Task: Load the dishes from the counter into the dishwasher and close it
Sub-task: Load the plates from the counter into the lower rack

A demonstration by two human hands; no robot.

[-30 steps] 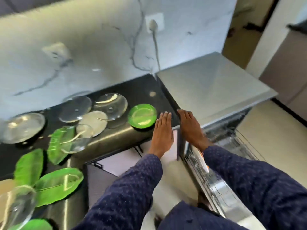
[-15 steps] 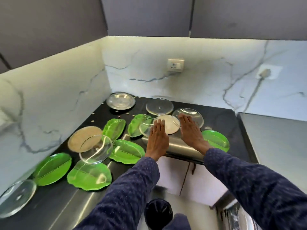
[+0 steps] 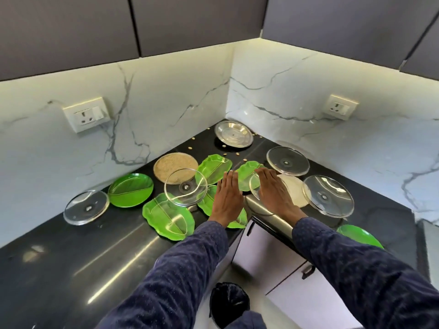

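Hands (image 3: 249, 198) now nearer corner dishes (image 3: 215, 168)

The table (image 3: 59, 269) is black and shiny and bends around a corner. The walls (image 3: 166, 103) behind it are white stone with thin grey lines running through it. A soft light shines down on the walls from under dark grey cupboards (image 3: 190, 22) up high. There is a white plug socket (image 3: 86, 114) on the left wall and another plug socket (image 3: 339, 107) on the right wall. Under the table are pale cupboard doors (image 3: 273, 255) with dark handles. A black bin (image 3: 229, 303) stands on the floor below.
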